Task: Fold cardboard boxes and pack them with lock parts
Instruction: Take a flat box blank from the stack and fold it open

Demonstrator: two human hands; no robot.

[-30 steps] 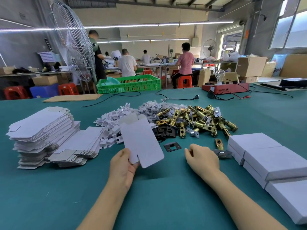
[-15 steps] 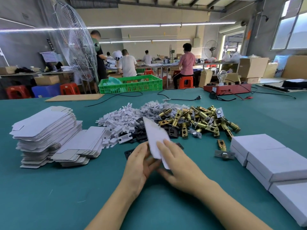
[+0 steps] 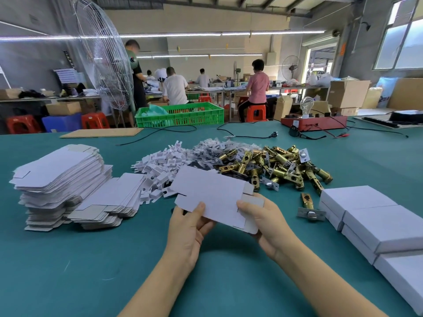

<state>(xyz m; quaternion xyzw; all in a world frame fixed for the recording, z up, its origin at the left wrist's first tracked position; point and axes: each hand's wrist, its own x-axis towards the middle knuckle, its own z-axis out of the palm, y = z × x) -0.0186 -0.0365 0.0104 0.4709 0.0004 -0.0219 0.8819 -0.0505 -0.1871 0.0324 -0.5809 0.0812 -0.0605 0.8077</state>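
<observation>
A flat white cardboard box blank (image 3: 212,195) is held crosswise above the green table, between both hands. My left hand (image 3: 188,227) pinches its left end with the thumb on top. My right hand (image 3: 267,223) grips its right end, near the grey side flaps. Behind it lie a heap of brass lock latches (image 3: 274,165), small white plastic pieces (image 3: 160,165) and bagged parts (image 3: 212,145). One brass latch (image 3: 307,205) lies alone to the right of my right hand.
Two stacks of flat box blanks (image 3: 61,179) stand at the left. Folded white boxes (image 3: 377,223) are lined up at the right edge. Further back are a cable with a plug (image 3: 272,135), a red device (image 3: 313,123) and a green crate (image 3: 180,114).
The blank was upright in my left hand alone. My right hand left the table and took its other end, and the blank turned to lie crosswise between both hands.
</observation>
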